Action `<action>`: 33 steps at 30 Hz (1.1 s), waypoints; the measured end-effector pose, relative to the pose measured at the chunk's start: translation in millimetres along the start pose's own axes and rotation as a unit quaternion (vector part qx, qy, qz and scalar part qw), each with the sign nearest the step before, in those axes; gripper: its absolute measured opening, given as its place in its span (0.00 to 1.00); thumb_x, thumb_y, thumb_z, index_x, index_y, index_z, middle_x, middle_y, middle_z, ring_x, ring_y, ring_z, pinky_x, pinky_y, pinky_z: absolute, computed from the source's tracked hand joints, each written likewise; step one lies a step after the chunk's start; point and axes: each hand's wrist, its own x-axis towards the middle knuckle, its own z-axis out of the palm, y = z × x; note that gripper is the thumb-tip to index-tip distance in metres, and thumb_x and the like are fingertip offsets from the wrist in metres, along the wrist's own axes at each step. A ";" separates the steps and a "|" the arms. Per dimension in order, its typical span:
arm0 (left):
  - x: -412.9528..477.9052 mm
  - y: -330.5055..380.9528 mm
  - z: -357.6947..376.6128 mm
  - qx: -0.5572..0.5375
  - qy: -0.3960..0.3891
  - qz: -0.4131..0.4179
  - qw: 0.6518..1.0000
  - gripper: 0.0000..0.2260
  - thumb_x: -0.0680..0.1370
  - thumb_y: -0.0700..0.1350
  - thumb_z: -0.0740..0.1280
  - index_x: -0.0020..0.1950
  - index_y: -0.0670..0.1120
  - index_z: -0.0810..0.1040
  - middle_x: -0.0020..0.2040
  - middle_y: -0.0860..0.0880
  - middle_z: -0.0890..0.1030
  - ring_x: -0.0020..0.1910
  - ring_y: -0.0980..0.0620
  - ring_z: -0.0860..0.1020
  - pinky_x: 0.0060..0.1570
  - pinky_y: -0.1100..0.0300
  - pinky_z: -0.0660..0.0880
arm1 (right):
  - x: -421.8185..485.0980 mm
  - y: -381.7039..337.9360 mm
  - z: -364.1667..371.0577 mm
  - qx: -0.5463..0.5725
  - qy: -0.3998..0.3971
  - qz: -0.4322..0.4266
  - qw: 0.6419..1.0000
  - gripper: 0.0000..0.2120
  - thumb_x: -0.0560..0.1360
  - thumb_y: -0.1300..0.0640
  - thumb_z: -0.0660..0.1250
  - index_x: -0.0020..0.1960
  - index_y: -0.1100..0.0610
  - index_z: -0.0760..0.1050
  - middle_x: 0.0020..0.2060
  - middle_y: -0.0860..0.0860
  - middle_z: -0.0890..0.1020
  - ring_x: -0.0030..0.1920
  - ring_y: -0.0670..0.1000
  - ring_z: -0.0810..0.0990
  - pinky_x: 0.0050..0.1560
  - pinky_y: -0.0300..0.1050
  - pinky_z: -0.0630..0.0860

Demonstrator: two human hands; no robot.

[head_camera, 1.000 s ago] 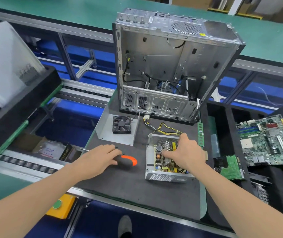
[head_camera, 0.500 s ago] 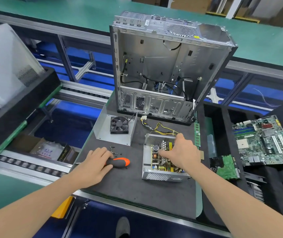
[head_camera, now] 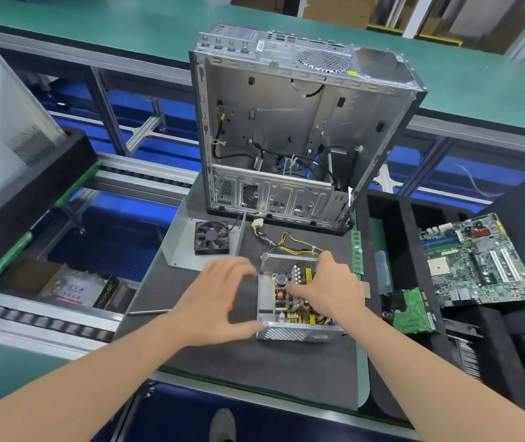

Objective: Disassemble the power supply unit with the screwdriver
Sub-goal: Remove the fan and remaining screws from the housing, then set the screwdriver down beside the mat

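Though well apart from the power supply unit (head_camera: 286,334), a box (head_camera: 106,295) lettered "PRIME".

dark mat (head_camera: 254,368) carries the power supply unit (head_camera: 267,298), screwdriver (head_camera: 149,312), fan cover (head_camera: 180,248), computer case (head_camera: 286,122).

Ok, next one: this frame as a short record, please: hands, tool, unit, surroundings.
silver metal power supply unit: lid off, circuit board exposed
right hand: inside the unit, fingers on the board; grip unclear
left hand: open, spread beside the unit's left wall, holding nothing
orange-handled screwdriver: lying on the dark mat, partly under the left hand
grey metal cover with black fan: lying behind-left of the unit
open grey computer case: upright behind
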 end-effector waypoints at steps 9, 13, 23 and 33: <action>70.6 38.8 30.6 0.133 -0.163 0.010 0.978 0.65 0.63 0.82 0.62 0.85 0.42 0.42 0.85 0.45 0.51 0.83 0.48 0.48 0.82 0.47 0.42 | 2.2 17.6 -8.9 0.035 0.015 0.025 0.999 0.33 0.62 0.33 0.74 0.51 0.52 0.62 0.40 0.49 0.79 0.41 0.56 0.80 0.40 0.50 0.78; 78.3 35.6 29.5 0.175 -0.178 0.027 0.968 0.67 0.62 0.83 0.61 0.85 0.40 0.44 0.84 0.44 0.54 0.82 0.44 0.53 0.80 0.43 0.49 | 8.6 40.3 -21.2 0.052 0.008 0.031 0.998 0.33 0.62 0.33 0.75 0.51 0.52 0.62 0.39 0.48 0.78 0.39 0.52 0.79 0.35 0.47 0.75; 88.8 39.7 23.5 0.215 -0.209 0.058 0.952 0.66 0.58 0.79 0.65 0.84 0.42 0.49 0.66 0.45 0.65 0.65 0.41 0.67 0.69 0.43 0.63 | 24.8 85.2 -55.8 0.003 0.000 0.048 0.999 0.33 0.61 0.35 0.75 0.52 0.52 0.63 0.38 0.50 0.79 0.35 0.53 0.81 0.35 0.49 0.79; 67.1 42.8 9.5 0.156 -0.232 0.098 0.955 0.54 0.57 0.76 0.67 0.75 0.49 0.59 0.64 0.49 0.63 0.64 0.45 0.66 0.69 0.46 0.66 | 52.1 83.8 -62.5 -0.026 0.054 0.057 0.997 0.30 0.65 0.35 0.74 0.50 0.54 0.64 0.37 0.51 0.78 0.35 0.54 0.78 0.33 0.47 0.72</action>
